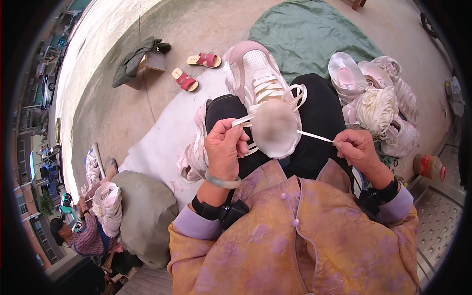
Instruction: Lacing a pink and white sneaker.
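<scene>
A pink and white sneaker (255,66) rests between my knees, its toe pointing away and its pale, blurred collar opening toward me. Cream laces (268,88) cross its tongue, and loose loops stand out on its right side. My left hand (225,147) pinches a lace end at the left of the collar. On the other side, my right hand (355,147) grips the tip of a white lace (315,136) drawn taut from the shoe. A bracelet and dark straps circle my wrists.
Several pink and white shoes with a bundle of laces (376,110) lie at the right; more shoes (194,142) are by my left leg. Red slippers (205,60), a green cloth (309,37), a small stool (152,61) and a bottle (428,166) surround me. Another person (86,236) sits far left.
</scene>
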A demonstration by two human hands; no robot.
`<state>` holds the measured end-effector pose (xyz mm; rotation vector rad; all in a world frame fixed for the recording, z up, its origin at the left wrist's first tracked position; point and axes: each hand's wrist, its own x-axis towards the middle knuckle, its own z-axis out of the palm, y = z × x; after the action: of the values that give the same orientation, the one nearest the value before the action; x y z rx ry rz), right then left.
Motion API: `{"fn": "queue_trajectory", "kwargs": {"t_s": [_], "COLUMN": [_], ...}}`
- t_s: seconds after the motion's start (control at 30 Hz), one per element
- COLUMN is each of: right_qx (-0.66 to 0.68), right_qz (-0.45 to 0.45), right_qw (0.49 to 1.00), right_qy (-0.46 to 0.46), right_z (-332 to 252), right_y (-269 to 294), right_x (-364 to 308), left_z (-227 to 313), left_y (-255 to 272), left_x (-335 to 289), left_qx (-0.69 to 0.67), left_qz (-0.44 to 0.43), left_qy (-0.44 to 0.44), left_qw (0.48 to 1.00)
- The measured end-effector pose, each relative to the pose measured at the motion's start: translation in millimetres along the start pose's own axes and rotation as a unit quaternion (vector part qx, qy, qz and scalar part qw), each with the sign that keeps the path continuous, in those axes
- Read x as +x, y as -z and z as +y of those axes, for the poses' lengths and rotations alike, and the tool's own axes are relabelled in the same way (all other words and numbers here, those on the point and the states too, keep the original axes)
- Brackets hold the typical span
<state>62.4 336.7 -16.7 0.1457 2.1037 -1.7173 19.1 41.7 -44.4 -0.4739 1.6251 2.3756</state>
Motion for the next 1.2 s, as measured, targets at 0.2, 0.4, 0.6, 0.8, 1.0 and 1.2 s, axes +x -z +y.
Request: {"fn": "queue_trajectory", "kwargs": {"t_s": [0.2, 0.4, 0.6, 0.8, 1.0, 1.2], "right_qx": [0.038, -0.130, -0.179, -0.337, -0.393, -0.413], "right_qz": [-0.011, 0.163, 0.117, 0.134, 0.142, 0.145], "right_qw": [0.999, 0.947, 0.952, 0.910, 0.880, 0.863], "right_qy": [-0.024, 0.244, 0.219, 0.200, 0.226, 0.251], "right_z": [9.7, 7.7, -1.5, -6.2, 2.2, 2.5], "right_y": [-1.6, -16.0, -48.6, -57.1, -62.5, -64.5], "right_x": [14.8, 35.7, 45.3, 51.2, 55.9, 56.5], "left_z": [8.3, 17.5, -28.5, -43.8, -35.3, -28.0], "left_y": [6.0, 86.2, 182.4, 170.8, 129.9, 142.8], "left_x": [-3.5, 4.1, 12.6, -2.4, -7.4, 15.1], "left_qx": [0.131, 0.151, 0.236, 0.418, 0.644, 0.715], "left_qz": [-0.040, 0.124, 0.262, 0.194, 0.045, 0.094], "left_qy": [0.009, -0.061, 0.031, -0.061, -0.342, -0.315], "left_qw": [0.991, 0.979, 0.935, 0.885, 0.683, 0.617]}}
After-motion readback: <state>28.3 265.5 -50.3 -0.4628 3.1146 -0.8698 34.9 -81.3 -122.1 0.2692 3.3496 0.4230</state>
